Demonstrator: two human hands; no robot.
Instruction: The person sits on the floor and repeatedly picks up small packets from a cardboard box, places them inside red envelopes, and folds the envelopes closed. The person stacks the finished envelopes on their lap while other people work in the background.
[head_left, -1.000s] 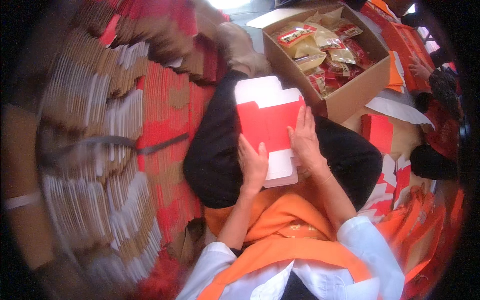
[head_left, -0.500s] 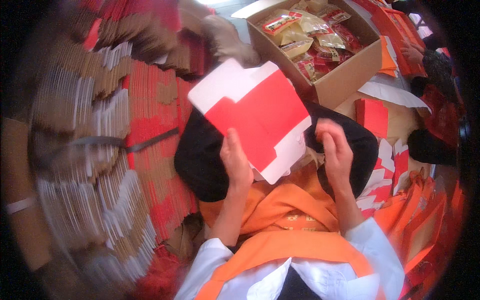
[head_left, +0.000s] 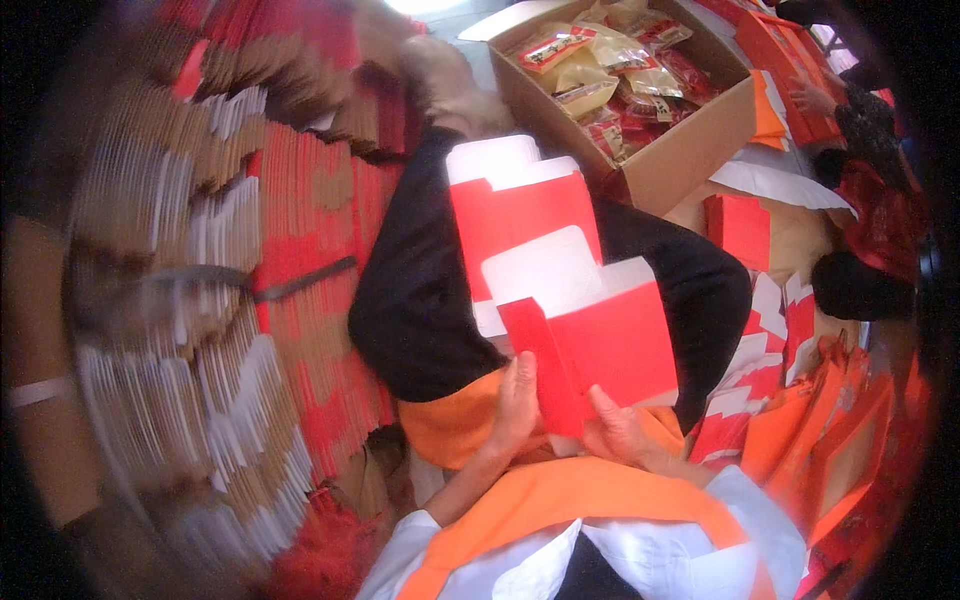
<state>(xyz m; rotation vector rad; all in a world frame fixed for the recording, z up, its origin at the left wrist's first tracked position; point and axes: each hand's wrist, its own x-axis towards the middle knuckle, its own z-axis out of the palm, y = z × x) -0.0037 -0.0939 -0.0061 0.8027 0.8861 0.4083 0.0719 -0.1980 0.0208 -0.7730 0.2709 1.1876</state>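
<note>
Close to my orange apron, both hands hold a red folding carton [head_left: 625, 335] with white flaps sticking up at its far end. It shows two red faces with a crease between them, so it is partly unfolded. My left hand [head_left: 514, 408] closes on its left near edge, fingers upright. My right hand [head_left: 617, 430] grips the near edge, thumb on the red face and the other fingers hidden underneath. Just beyond, a second red and white carton [head_left: 522, 225] lies over my dark-trousered legs, its near part covered by the held one.
Dense rows of folded cartons [head_left: 310, 220] fill the left side, crossed by a dark strap [head_left: 305, 280]. A cardboard box [head_left: 690, 155] of packaged goods stands ahead. Orange bags [head_left: 830, 450] and red-white cartons [head_left: 735, 390] lie at right. Another person's hand [head_left: 812, 97] is at far right.
My right hand, apart from the carton before, now grips one. Both hands are lower, close to the apron, on a partly unfolded carton. Another carton now shows separately beyond it.
</note>
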